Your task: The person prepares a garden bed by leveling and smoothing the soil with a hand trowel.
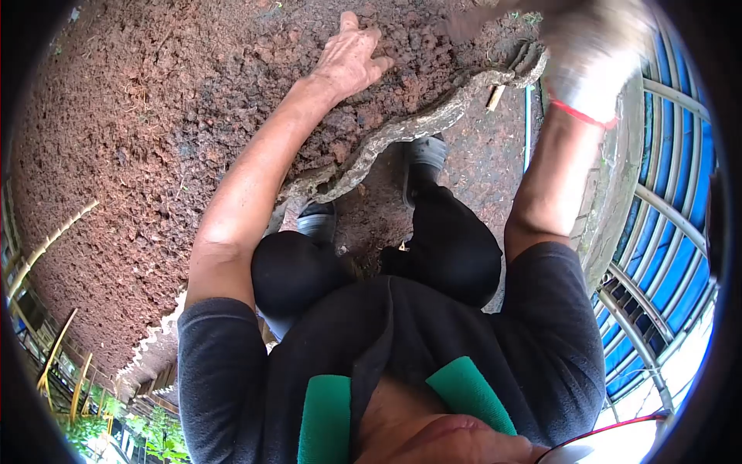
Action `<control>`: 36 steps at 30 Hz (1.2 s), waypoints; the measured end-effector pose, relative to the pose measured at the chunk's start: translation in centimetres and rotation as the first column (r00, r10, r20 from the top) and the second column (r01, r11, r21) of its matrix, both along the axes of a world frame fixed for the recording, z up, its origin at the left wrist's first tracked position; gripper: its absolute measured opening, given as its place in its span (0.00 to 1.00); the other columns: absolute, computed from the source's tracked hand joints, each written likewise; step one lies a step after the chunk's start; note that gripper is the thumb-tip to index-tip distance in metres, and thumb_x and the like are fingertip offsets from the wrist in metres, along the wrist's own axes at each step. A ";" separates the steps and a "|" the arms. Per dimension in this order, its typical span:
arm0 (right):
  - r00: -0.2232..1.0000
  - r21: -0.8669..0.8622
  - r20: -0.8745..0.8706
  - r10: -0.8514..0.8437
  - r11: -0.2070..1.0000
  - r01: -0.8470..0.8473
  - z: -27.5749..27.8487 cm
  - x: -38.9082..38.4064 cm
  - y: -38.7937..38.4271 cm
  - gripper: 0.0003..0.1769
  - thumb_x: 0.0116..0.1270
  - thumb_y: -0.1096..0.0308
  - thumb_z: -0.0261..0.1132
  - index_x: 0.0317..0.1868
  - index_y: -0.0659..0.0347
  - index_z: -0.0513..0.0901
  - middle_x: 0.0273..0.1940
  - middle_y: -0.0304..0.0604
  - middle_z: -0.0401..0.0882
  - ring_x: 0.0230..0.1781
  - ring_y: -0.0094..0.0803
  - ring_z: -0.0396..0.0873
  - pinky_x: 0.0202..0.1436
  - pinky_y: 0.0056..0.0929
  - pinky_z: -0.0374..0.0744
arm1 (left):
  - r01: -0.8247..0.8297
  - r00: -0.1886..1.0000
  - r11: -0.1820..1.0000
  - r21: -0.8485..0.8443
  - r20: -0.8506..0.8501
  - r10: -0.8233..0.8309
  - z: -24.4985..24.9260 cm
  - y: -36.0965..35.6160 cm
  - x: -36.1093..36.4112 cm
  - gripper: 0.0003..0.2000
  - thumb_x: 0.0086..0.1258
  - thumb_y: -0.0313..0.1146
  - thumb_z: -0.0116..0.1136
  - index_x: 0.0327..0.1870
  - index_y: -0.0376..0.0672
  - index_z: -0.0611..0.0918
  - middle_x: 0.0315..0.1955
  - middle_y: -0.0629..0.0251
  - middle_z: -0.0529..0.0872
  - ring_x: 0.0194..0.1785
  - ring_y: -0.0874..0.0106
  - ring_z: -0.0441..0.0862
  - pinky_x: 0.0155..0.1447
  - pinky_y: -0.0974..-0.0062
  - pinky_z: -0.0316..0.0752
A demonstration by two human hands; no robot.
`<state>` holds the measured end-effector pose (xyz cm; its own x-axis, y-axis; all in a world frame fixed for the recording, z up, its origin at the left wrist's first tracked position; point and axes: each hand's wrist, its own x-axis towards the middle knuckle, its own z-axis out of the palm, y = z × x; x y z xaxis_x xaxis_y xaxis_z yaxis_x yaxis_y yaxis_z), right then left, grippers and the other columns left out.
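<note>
My left hand point(349, 60) is bare and rests palm down on the loose, clumpy reddish-brown soil point(224, 85). Its fingers are apart, with nothing visible held in them. On the right, my right hand point(591, 46) wears a pale, dirty glove with a red band point(581, 114) at the wrist and is smeared by motion. A blurred, soil-coloured hand tool point(483, 21) reaches leftward from it over the ground; its exact kind cannot be made out. Below my left hand, a rough, pale, curving edging point(402, 131) borders the soil.
My shoes point(425, 153) stand on packed earth beside the edging. A concrete kerb point(614, 201) and a blue wall with metal bars point(672, 193) curve along the right. Bamboo poles point(50, 251) and green plants point(166, 441) are at the left.
</note>
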<state>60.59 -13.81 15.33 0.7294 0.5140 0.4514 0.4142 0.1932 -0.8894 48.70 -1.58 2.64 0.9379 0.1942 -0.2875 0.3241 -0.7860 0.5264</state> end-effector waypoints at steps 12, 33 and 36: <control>0.982 -0.049 -0.168 0.091 0.994 -0.100 -2.7 -3.7 0.6 0.04 0.60 0.75 0.65 0.34 0.68 0.81 0.28 0.37 0.82 0.28 0.21 0.79 0.34 0.22 0.77 | -0.269 0.855 0.959 0.089 0.480 0.195 1.0 6.5 -7.0 0.12 0.69 0.36 0.58 0.49 0.44 0.86 0.42 0.51 0.85 0.47 0.53 0.82 0.53 0.65 0.76; 0.953 -0.043 -0.198 0.230 0.969 -0.243 0.1 -8.2 6.6 0.15 0.67 0.69 0.61 0.51 0.70 0.78 0.38 0.45 0.85 0.41 0.31 0.83 0.42 0.27 0.81 | -0.249 0.946 0.962 0.112 0.242 0.216 6.6 5.9 -16.6 0.20 0.60 0.41 0.68 0.49 0.36 0.83 0.38 0.58 0.75 0.43 0.61 0.78 0.46 0.64 0.75; 0.917 -0.175 -0.343 0.202 0.946 -0.274 -3.3 -5.4 2.2 0.21 0.67 0.61 0.63 0.53 0.69 0.79 0.41 0.47 0.85 0.48 0.33 0.82 0.45 0.30 0.81 | -0.135 0.986 0.987 -0.089 0.086 0.143 6.6 4.5 -13.6 0.37 0.58 0.55 0.69 0.63 0.37 0.75 0.49 0.54 0.70 0.54 0.58 0.74 0.58 0.62 0.76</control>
